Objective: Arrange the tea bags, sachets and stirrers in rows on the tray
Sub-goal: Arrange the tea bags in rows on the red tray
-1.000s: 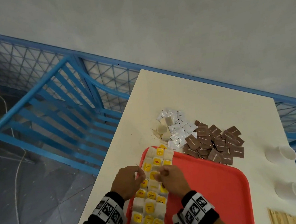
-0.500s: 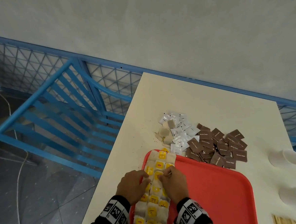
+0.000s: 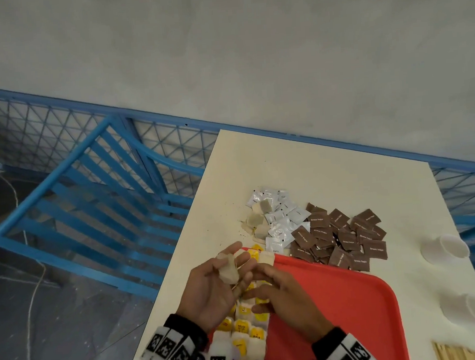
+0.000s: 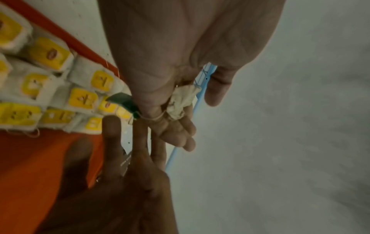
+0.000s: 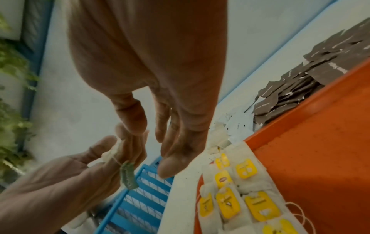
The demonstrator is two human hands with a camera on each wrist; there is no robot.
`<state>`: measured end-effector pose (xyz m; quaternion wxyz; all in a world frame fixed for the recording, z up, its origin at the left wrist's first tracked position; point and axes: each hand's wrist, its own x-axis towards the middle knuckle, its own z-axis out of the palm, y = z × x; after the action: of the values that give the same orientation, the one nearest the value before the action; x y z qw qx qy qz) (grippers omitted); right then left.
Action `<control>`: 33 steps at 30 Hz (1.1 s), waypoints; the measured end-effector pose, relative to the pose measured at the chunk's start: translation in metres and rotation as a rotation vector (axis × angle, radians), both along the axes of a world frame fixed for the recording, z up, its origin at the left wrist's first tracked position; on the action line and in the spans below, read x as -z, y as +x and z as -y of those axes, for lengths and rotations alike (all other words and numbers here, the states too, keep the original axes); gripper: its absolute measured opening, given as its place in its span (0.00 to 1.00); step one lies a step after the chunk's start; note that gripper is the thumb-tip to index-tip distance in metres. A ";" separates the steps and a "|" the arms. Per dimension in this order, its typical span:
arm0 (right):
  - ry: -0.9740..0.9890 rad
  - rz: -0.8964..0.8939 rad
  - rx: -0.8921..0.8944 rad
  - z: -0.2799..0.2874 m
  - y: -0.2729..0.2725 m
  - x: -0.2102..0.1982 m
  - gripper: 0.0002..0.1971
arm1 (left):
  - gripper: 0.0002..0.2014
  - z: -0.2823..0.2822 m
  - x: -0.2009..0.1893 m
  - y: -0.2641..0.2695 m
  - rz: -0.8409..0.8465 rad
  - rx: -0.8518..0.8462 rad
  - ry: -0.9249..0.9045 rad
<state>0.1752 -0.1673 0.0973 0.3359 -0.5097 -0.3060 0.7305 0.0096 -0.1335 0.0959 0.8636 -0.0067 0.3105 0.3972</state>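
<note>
Red tray (image 3: pixel 337 299) lower centre of head view: yellow-tagged tea bags (image 3: pixel 242 327) in rows along its left edge. Left hand (image 3: pixel 213 288) palm up, loose tea bag (image 3: pixel 228 270) between fingers, string looped round one. Right hand (image 3: pixel 281 297) beside it, fingers relaxed, holding nothing. Brown sachets (image 3: pixel 344 239), white sachets (image 3: pixel 278 219) heaped on table above tray. Stirrers (image 3: pixel 453 353) lower right corner.

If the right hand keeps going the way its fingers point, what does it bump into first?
Probably the left hand, which holds a tea bag: the right hand points its fingers at it, almost touching. Depth is unclear.
</note>
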 end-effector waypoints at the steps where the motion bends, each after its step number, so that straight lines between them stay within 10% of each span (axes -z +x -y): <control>1: 0.010 0.003 -0.019 0.002 0.001 -0.003 0.16 | 0.22 0.001 -0.003 0.005 -0.004 -0.004 0.003; 17: 0.169 0.200 -0.195 0.047 0.052 -0.036 0.08 | 0.17 0.010 -0.022 0.026 -0.163 -0.019 0.145; 25: 0.184 0.572 -0.396 0.066 0.094 -0.040 0.10 | 0.20 0.007 -0.019 0.028 -0.303 0.035 0.243; 33: 0.300 0.805 -0.205 0.061 0.116 -0.039 0.05 | 0.21 0.012 -0.021 0.024 -0.568 0.186 0.400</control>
<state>0.2908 -0.2286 0.1361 0.1859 -0.6662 -0.5643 0.4508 0.0333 -0.1455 0.1165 0.7596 0.3013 0.4535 0.3558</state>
